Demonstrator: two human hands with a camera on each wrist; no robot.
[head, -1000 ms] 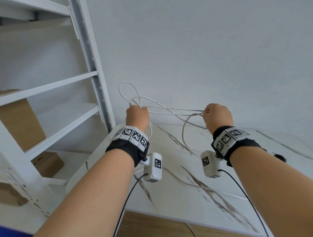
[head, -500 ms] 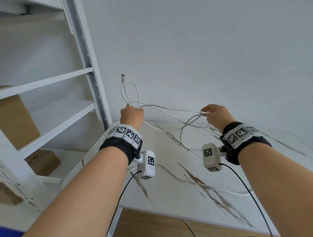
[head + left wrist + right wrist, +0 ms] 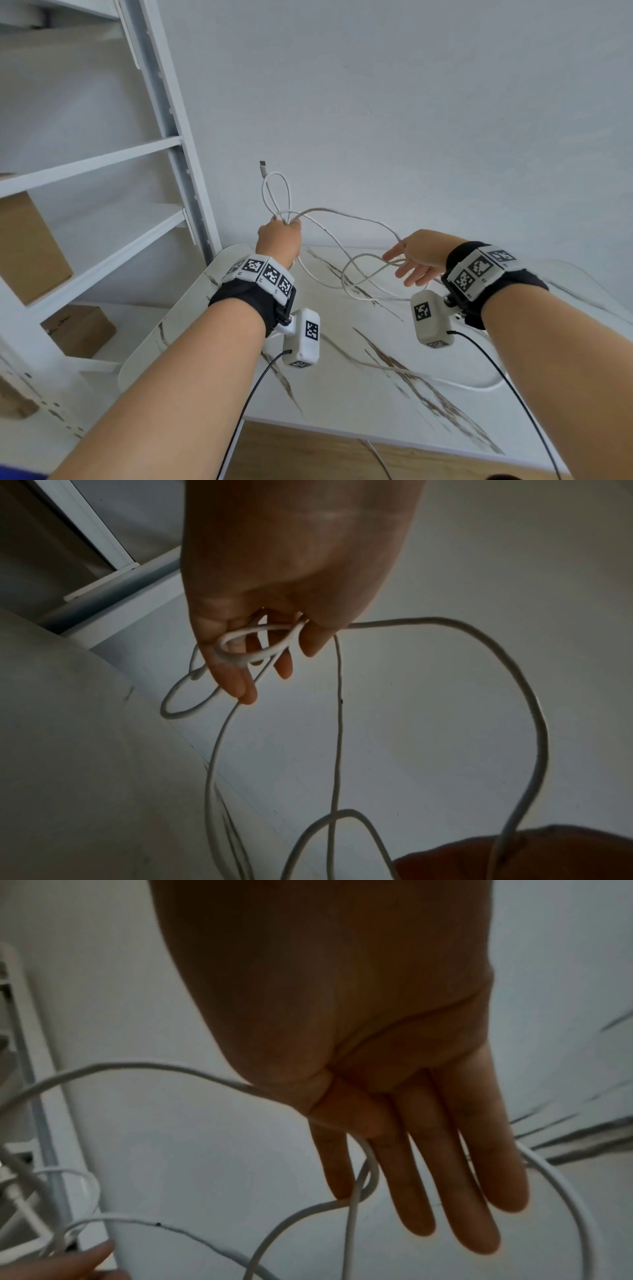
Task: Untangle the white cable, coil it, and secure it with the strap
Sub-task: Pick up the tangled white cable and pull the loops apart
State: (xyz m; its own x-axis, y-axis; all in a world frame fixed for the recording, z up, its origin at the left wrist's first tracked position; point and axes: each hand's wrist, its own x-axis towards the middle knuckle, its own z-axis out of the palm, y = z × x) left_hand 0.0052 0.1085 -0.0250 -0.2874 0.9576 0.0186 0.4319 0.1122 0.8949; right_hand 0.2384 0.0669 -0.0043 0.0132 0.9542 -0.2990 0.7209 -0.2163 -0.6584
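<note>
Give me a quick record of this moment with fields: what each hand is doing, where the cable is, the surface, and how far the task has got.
left hand: grips a bunch of loops of the white cable
right hand: fingers straight, strands draped over them
cable connector: sticks up above the left hand
table: white marbled top, one cable length lies on it
shelf unit: white, to the left
progress: loose and tangled, not coiled; no strap visible

A plain storage or utility room in a home or small office: a white metal shelving rack [image 3: 178,144] holding cardboard boxes [image 3: 30,246], a bare white wall [image 3: 411,102], a marble-patterned worktop [image 3: 342,394], and wood-look flooring [image 3: 308,455] beneath it
</note>
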